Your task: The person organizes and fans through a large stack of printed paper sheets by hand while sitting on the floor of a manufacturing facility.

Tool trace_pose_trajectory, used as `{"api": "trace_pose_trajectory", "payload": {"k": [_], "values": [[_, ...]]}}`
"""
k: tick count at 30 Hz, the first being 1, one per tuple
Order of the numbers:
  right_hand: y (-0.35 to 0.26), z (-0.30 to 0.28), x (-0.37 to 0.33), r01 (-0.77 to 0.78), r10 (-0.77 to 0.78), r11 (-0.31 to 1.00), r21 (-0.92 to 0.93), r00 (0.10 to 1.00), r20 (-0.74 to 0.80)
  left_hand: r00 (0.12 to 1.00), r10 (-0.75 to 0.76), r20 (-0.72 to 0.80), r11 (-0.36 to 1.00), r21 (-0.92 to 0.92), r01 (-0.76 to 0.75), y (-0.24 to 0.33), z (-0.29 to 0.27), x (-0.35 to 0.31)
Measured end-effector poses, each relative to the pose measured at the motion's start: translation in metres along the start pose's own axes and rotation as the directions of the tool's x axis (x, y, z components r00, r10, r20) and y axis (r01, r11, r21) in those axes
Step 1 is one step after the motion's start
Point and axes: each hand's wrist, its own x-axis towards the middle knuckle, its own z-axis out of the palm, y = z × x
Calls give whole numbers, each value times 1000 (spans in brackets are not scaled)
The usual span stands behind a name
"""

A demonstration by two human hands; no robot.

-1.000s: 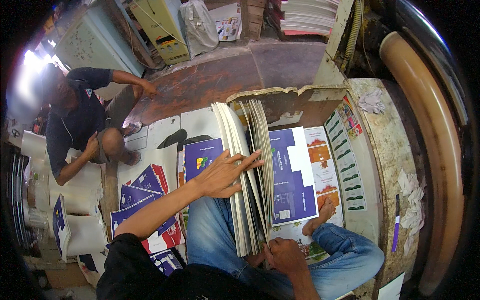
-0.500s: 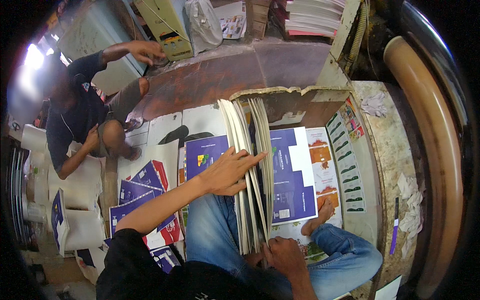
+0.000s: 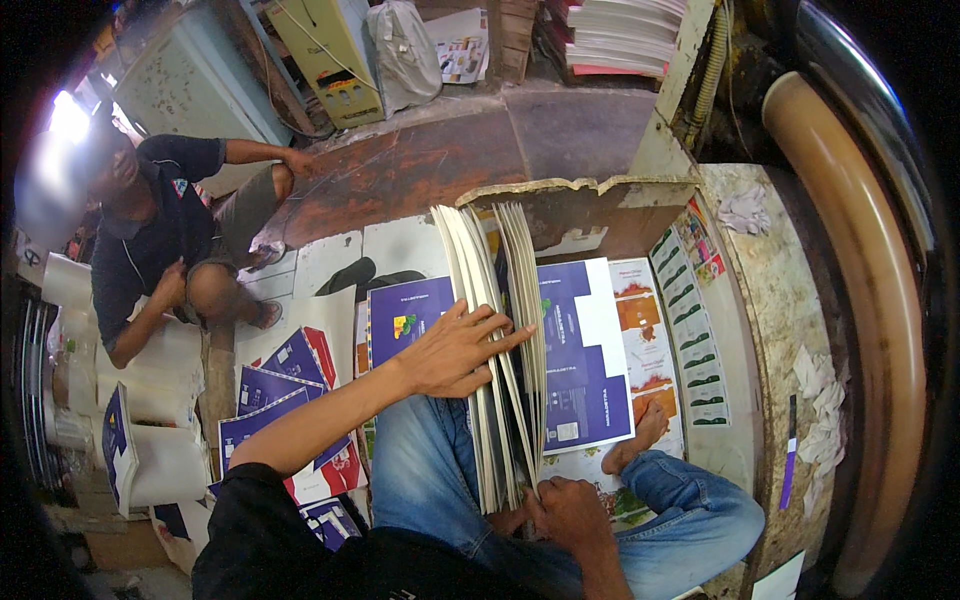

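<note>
A thick bundle of pale, thin card sheets [image 3: 485, 420], fanned into two main groups, stands on edge in front of the seated person, beside the blue denim trouser leg [image 3: 420, 455]. The left hand [image 3: 450, 350] lies across the bundle's upper edges, fingers loosely spread and unclenched, the index finger reaching over the right-hand group. The right hand [image 3: 572, 515] is curled at the bundle's near end; whether it pinches any sheets cannot be told. A blue-and-white printed sheet [image 3: 585, 350] lies flat just right of the bundle. On the stained, pale ledge [image 3: 760, 290] at right, a crumpled white cloth [image 3: 742, 210] sits near the far end, and a slim black, white and purple strip [image 3: 790, 455] lies toward the near end. A co-worker in a dark shirt [image 3: 150, 240] sits at left.
</note>
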Motion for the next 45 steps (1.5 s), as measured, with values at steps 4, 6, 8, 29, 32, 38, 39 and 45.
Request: {"api": "trace_pose_trajectory", "payload": {"k": [4, 6, 8, 29, 32, 38, 39, 45], "values": [[0, -2, 0, -28, 29, 999, 45, 1000, -10, 999, -1, -43, 1000, -10, 1, -1, 4, -1], [0, -2, 0, -40, 41, 997, 59, 999, -13, 1000, -25, 3, 999, -22, 25, -2, 6, -2], [0, -3, 0, -46, 46, 998, 52, 999, -7, 1000, -13, -21, 1000, -18, 13, -2, 7, -4], [2, -5, -1, -94, 93, 994, 49, 995, 23, 998, 2, -56, 998, -61, -5, -7, 12, -8], [3, -5, -2, -92, 89, 992, 83, 995, 48, 999, 3, -51, 998, -57, -6, -7, 12, -7], [5, -3, -2, -100, 100, 993, 65, 995, 5, 999, -7, -42, 998, -67, 4, -6, 11, -9], [5, -2, -2, -97, 97, 993, 66, 995, 4, 999, -15, -33, 995, -95, 11, -6, 10, -9], [4, 2, -2, -78, 78, 994, 77, 997, 13, 1000, -21, -15, 997, -71, 19, -5, 6, -9]]}}
